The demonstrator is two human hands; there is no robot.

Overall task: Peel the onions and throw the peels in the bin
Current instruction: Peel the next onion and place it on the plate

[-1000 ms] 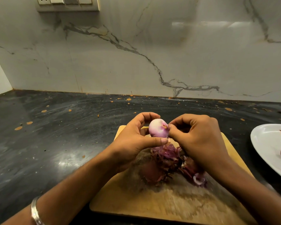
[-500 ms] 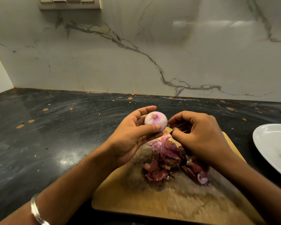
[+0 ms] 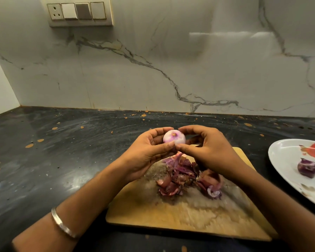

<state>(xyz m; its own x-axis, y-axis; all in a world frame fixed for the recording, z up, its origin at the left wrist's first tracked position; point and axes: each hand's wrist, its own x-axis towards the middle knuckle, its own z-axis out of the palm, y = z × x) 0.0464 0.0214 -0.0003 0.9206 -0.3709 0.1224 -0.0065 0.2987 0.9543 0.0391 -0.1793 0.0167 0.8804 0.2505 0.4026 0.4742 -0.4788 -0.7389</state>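
Two hands hold one small onion (image 3: 174, 139) up in the air, above the far edge of the wooden board (image 3: 187, 215). The left hand (image 3: 145, 153) cups the onion, with its fingers curled behind and its thumb in front. The right hand (image 3: 207, 150) is curled round the other side, and its fingertips touch the onion too. The two thumbs almost meet under it.

The onion looks pale and smooth, so most of its skin seems to be off. A pile of purple peels (image 3: 185, 177) lies in the middle of the board, under the hands. One dark purple onion (image 3: 308, 168) sits on the white plate (image 3: 287, 160) by the right edge of the worktop (image 3: 62, 151). No bin is in sight.

To do this step well, I think the left hand should turn the onion slowly while the right hand feels for any thin bits left. Pinch only the loose skin, and let it drop on the pile.
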